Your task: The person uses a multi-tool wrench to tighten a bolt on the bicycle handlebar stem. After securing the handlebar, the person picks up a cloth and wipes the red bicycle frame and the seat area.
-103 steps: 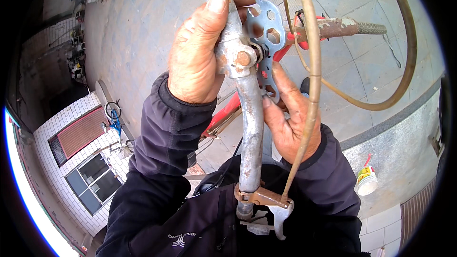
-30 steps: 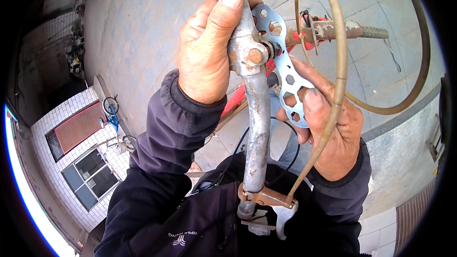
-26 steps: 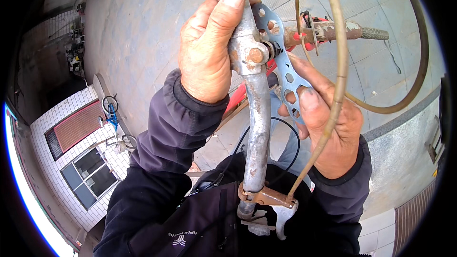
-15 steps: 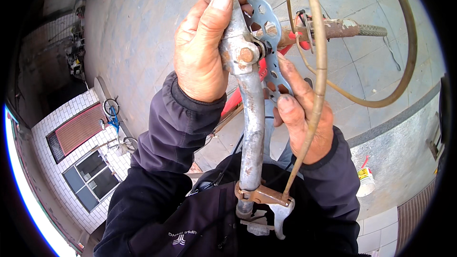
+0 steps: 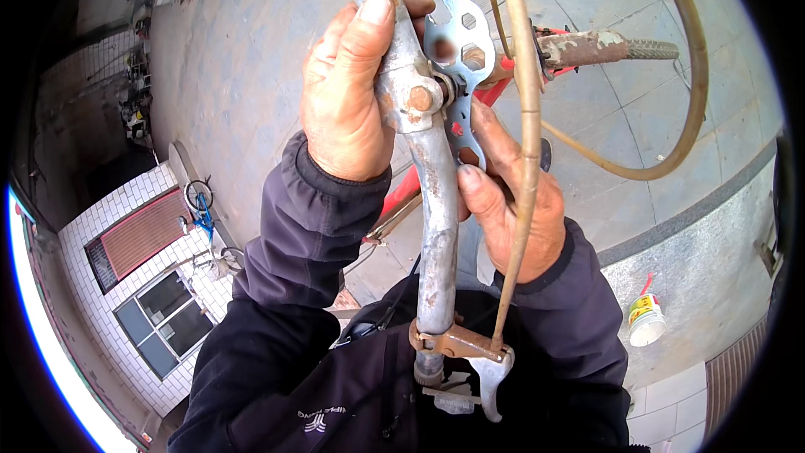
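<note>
My left hand [image 5: 348, 101] is closed around a worn grey bicycle handlebar [image 5: 438, 226], thumb on top, just beside the stem clamp [image 5: 402, 84]. A rusty bolt [image 5: 419, 99] goes through that clamp. My right hand [image 5: 520, 210] pinches the lower end of a flat silver multi-hole wrench [image 5: 466, 109] between thumb and fingers. The wrench stands along the right side of the clamp, by the bolt's dark far end; whether it sits on a nut there cannot be made out. Fingertips of my left hand show near the wrench's upper end.
A brake lever [image 5: 490, 382] on a rusty bracket hangs at the bar's near end. Yellowed cable housing [image 5: 528, 101] loops over my right hand. Beyond are the red frame [image 5: 495, 92] and a tyre [image 5: 652, 49]. A white bucket [image 5: 646, 327] and a blue bicycle [image 5: 201, 214] stand farther off.
The wrench has turned so that more of its flat face shows. My right hand has shifted left with it, and the handlebar has moved slightly left in the view. My left hand keeps its hold.
</note>
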`<state>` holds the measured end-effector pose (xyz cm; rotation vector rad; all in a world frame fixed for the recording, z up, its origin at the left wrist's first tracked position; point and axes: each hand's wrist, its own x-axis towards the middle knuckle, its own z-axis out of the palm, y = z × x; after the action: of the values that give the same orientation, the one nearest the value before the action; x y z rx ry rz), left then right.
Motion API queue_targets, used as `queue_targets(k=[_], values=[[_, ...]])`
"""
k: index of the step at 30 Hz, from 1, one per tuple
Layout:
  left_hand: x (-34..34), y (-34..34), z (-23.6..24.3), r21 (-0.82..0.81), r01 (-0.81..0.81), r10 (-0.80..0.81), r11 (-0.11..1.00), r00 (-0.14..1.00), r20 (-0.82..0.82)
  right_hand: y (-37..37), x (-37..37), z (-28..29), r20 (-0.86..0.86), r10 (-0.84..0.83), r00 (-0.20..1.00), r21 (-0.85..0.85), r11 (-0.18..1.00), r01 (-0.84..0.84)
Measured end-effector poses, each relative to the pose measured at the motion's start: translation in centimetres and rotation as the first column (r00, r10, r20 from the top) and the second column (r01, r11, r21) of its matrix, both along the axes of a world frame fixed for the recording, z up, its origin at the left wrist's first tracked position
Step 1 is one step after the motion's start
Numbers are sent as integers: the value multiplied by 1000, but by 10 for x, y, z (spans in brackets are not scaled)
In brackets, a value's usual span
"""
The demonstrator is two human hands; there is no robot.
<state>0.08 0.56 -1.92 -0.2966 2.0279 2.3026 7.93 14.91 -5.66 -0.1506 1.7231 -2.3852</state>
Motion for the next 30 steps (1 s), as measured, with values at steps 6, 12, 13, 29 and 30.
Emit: queue_targets(k=[6, 12, 13, 29, 30], values=[[1, -3, -1, 56, 55, -55, 997, 998, 4, -5, 3, -7, -20, -27, 999, -75, 997, 25], [0, -2, -1, 33, 7, -8, 999, 1000, 21, -35, 9, -30, 64, -109, 992, -249, 961, 122], [1, -2, 0, 38, 4, -4, 999, 1000, 21, -33, 9, -27, 64, -103, 993, -215, 970, 114], [-2, -11, 1, 33, 85, -86, 996, 996, 30, -33, 12, -8, 128, -144, 981, -141, 977, 162], [-1, -13, 1, 45, 119, -120, 992, 992, 36, -30, 13, -5, 149, -134, 980, -126, 980, 154]])
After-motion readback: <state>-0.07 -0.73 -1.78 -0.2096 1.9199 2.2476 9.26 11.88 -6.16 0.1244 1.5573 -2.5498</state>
